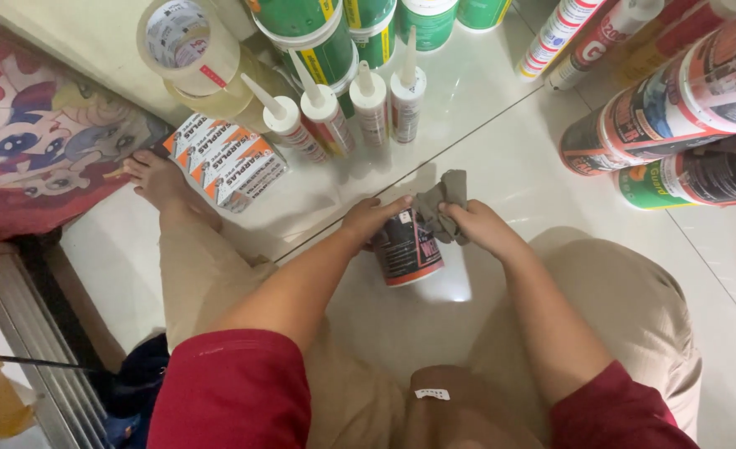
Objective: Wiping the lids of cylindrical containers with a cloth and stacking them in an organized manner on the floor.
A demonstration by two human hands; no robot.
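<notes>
Frame centre, on glossy tile floor: small dark can. Left hand clasps its side; right hand clutches grey rag against its top. Can looks rigid, light, likely slippery; best gripped round body. 4 sealant tubes stand above.

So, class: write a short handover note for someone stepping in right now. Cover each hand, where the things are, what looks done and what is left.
Left hand: steadies the dark can by its top edge, on the tiled floor.
Right hand: presses a grey cloth against the can's top.
Nearby: four sealant cartridges upright beyond the can, tape rolls far left.
Done: can is in hand, cloth on it.
Left: how clean it is cannot be told.
</notes>
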